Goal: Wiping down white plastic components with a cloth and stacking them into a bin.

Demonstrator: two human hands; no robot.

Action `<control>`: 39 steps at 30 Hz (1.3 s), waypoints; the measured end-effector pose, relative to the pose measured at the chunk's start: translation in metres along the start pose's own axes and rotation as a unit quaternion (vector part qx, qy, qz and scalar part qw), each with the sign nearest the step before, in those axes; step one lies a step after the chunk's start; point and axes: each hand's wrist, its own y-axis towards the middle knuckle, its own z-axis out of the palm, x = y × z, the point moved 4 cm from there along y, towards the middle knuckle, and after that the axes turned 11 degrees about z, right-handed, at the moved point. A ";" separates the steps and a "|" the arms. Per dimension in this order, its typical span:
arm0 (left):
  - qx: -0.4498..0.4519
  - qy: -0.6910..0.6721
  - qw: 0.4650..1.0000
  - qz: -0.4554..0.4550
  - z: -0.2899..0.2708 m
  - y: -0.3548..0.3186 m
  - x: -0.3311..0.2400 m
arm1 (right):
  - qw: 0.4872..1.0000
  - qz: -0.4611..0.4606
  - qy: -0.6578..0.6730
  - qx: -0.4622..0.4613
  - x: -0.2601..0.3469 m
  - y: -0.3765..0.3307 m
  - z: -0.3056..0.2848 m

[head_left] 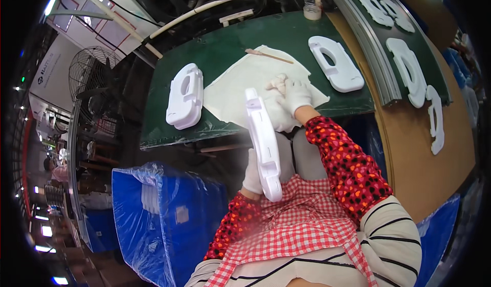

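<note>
My left hand [251, 175], in a white glove, grips a white plastic molded part [264, 146] by its side. The part stands on edge over my lap, and most of the fingers are hidden behind it. My right hand [298, 97], also gloved, is closed on a crumpled white rag [277, 83] near the front of the table. Beneath it lies a spread white cloth [230, 93]. A similar white part with a handle-like opening [185, 97] lies on the table to the left, and another [336, 64] to the right.
A brush-like tool with a wooden handle [270, 56] lies on the cloth. The green table [225, 49] has a jar [312, 10] at its far edge. On the right, a conveyor [376, 47] carries several white parts. A blue plastic-lined bin [169, 215] stands at the lower left.
</note>
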 end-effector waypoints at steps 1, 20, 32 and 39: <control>0.000 0.009 1.000 0.013 -0.001 0.000 0.000 | 1.000 -0.007 -0.029 0.002 0.008 -0.001 -0.001; -0.020 -0.056 0.997 -0.042 -0.006 0.004 0.001 | 0.891 -0.216 0.397 0.053 0.008 -0.096 -0.160; 0.164 -0.010 0.982 0.097 -0.014 0.006 0.011 | 0.906 -0.132 0.403 0.015 -0.011 -0.111 -0.160; 0.100 -0.106 0.989 -0.012 0.008 0.002 -0.004 | 0.815 -0.016 0.579 -0.012 -0.025 -0.138 -0.214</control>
